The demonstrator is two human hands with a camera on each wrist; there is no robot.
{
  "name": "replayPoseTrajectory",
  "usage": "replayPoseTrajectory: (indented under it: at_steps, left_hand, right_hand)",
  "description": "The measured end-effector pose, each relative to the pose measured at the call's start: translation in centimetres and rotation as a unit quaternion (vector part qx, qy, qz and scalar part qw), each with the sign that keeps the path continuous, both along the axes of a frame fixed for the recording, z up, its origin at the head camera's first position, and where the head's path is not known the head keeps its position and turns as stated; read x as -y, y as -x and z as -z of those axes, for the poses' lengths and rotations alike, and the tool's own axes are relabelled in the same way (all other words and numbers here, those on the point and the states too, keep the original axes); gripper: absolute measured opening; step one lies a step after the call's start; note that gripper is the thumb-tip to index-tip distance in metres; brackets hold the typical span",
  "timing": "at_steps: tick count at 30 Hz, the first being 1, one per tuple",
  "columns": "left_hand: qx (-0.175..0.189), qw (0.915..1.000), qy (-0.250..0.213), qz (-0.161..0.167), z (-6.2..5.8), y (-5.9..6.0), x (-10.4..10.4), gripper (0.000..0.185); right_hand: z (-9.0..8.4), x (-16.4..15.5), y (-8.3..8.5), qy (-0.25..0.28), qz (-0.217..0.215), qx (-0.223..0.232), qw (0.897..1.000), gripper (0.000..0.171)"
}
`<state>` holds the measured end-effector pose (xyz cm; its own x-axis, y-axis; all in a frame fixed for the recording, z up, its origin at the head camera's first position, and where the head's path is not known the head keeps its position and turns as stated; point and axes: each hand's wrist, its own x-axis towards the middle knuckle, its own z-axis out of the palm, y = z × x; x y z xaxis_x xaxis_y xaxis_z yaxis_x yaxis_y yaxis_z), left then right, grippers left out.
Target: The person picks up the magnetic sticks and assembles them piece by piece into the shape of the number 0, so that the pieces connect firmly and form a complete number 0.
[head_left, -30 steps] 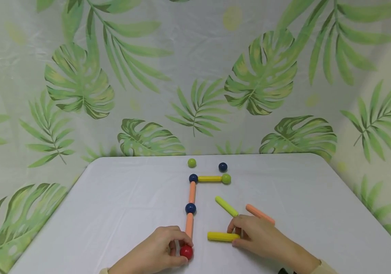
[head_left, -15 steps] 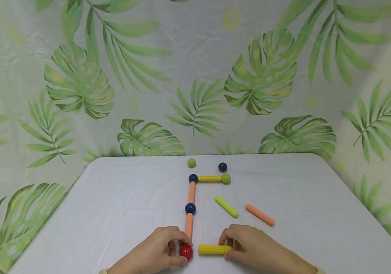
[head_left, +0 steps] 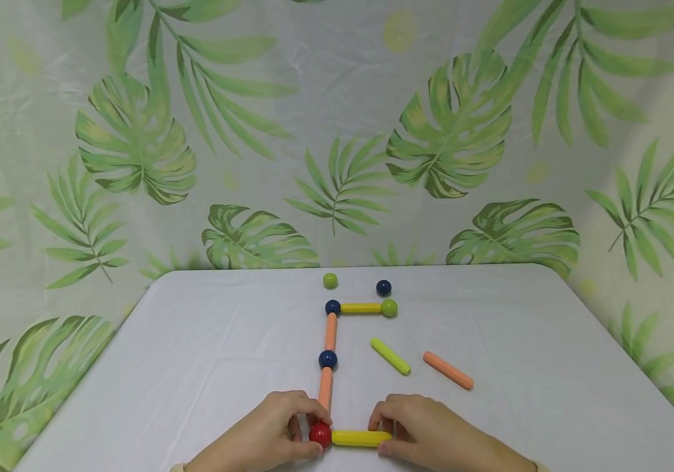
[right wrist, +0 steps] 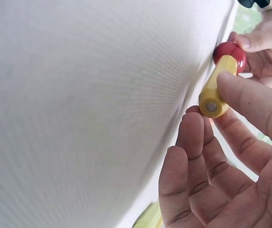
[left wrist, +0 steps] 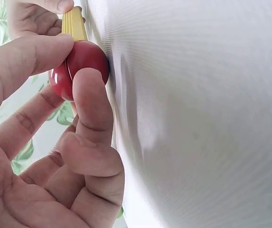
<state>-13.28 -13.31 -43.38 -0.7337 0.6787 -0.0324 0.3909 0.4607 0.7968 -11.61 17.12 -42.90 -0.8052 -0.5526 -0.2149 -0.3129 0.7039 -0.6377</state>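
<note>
Red and glossy, the ball (head_left: 320,434) sits at the near edge of the white surface (head_left: 195,367), pinched between thumb and forefinger of the left hand (head_left: 266,436). Its right side touches one end of a yellow rod (head_left: 360,438) lying flat along the near edge; the right hand (head_left: 431,436) grips that rod's far end with curled fingers. In the right wrist view the rod's round end cap faces the camera, thumb above and fingers below.

From the red ball an orange rod (head_left: 326,388) runs away to a dark blue ball (head_left: 328,358), then another orange rod (head_left: 330,331) to a second dark blue ball (head_left: 332,307), a yellow rod (head_left: 361,307) and a green ball (head_left: 389,307). A loose yellow-green rod (head_left: 391,356) and loose orange rod (head_left: 448,370) lie to the right, apart from each other. Farther back rest a green ball (head_left: 330,280) and a blue ball (head_left: 383,287).
</note>
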Motion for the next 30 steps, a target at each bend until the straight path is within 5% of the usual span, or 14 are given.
replayPoseTrajectory:
  at_steps: [21,30]
  left_hand:
    - [0.037,0.9992,0.002,-0.012,0.1,0.0,0.0,0.022]
    - [0.052,0.9985,-0.003,-0.017,0.2,0.0,0.0,0.021]
  right_hand:
    - [-0.3,-0.3,0.1,0.015,-0.003,-0.005,1.000,0.014]
    - [-1.0,-1.2,0.4,0.057,-0.022,-0.058,0.996,0.014]
